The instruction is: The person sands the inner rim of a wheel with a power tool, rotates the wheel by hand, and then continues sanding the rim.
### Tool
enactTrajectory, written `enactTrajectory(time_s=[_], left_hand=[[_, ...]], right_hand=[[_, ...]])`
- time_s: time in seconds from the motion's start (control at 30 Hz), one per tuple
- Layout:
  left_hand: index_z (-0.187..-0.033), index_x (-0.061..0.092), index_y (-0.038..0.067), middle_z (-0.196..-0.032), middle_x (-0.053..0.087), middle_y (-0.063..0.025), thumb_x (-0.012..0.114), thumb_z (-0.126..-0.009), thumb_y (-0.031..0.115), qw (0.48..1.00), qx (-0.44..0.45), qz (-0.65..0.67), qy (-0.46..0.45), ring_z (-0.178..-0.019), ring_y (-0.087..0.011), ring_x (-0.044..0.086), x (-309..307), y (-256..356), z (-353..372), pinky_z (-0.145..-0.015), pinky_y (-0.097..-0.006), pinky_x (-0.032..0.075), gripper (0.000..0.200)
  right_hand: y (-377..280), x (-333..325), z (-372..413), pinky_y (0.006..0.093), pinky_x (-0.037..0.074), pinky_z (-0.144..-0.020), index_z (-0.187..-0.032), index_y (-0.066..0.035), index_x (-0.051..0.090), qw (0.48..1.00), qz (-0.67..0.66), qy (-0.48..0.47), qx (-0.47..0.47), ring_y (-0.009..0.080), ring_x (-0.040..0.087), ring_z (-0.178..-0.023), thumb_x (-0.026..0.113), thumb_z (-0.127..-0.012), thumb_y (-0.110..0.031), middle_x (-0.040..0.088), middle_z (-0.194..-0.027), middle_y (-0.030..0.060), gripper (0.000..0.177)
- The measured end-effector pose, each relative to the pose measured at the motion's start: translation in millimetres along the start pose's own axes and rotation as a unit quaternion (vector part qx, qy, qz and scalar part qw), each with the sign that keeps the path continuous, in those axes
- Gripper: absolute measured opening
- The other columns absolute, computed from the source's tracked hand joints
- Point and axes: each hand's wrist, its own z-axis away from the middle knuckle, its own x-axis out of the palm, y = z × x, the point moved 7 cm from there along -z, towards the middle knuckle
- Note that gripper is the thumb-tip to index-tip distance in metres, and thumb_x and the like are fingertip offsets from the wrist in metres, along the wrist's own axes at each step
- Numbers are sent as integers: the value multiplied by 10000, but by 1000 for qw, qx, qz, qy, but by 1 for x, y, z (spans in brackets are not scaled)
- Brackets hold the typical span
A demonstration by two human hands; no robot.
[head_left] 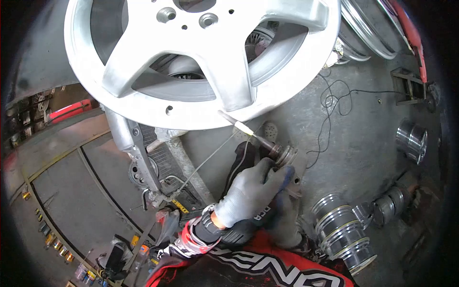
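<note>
A large silver alloy wheel (181, 116) with broad spokes fills the top of the view. Below its rim is a die grinder (246, 224), its dark body marked with white letters. The grinder's slim shaft ends in a pale tapered tip (229, 118) that overlaps the wheel's lower rim in this view. My left hand (248, 191), in a grey glove and with a black watch at the wrist, is closed around the front of the grinder. Behind it, my gloved right hand (287, 220) is closed on the grinder too, its fingers partly hidden.
A metal stand arm (141, 158) and a pale post (186, 167) are under the wheel. Stacked wheel barrels (339, 225) stand at lower right, and another shiny barrel (411, 141) lies farther off. A black cable (330, 103) loops across the floor. Small bottles (57, 245) line the lower left.
</note>
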Motion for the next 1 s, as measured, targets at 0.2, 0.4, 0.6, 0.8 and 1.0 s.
enactTrajectory(time_s=[0.2, 0.4, 0.6, 0.8, 1.0], left_hand=[[-1238, 597, -58, -993, 670, -237, 566, -1074, 249, 970, 238, -10, -36, -889, -283, 671, 35, 18, -12, -808, -383, 527, 349], [-1232, 570, -57, -1109, 618, -245, 525, -1074, 151, 911, 378, -163, 18, -897, -394, 648, 30, 18, -1, -812, -408, 535, 265], [-1198, 564, -93, -1104, 615, -251, 502, -1082, 151, 977, 156, 133, -60, -888, -394, 641, 30, 17, -12, -809, -404, 535, 277], [-1204, 521, -75, -1157, 597, -301, 526, -1046, 63, 873, 474, -101, 56, -909, -424, 655, 41, 26, -6, -754, -434, 559, 210], [-1262, 480, -42, -1169, 585, -327, 559, -1024, 52, 867, 472, -91, 133, -926, -477, 649, 40, 27, -11, -776, -471, 573, 268]], right_hand=[[-41, -23, 1, 342, 537, -982, -1442, -49, 494, 993, 73, 18, -91, 208, 633, -1178, 735, -957, -243, 606, -1317, 90, 575], [-48, -15, 0, 349, 524, -1022, -1491, -36, 422, 986, 108, -10, -126, 215, 618, -1209, 762, -928, -154, 584, -1344, 111, 669], [-51, -24, 0, 377, 506, -1062, -1553, -33, 326, 979, 165, 33, -118, 236, 567, -1280, 796, -879, -91, 526, -1416, 137, 824], [-74, -24, -8, 376, 510, -1060, -1566, -47, 307, 974, 191, -21, -116, 239, 573, -1281, 806, -864, -82, 525, -1424, 138, 863], [-92, -16, -22, 365, 521, -1044, -1543, -38, 343, 961, 243, -59, -121, 235, 607, -1242, 806, -856, -59, 551, -1406, 135, 828]])
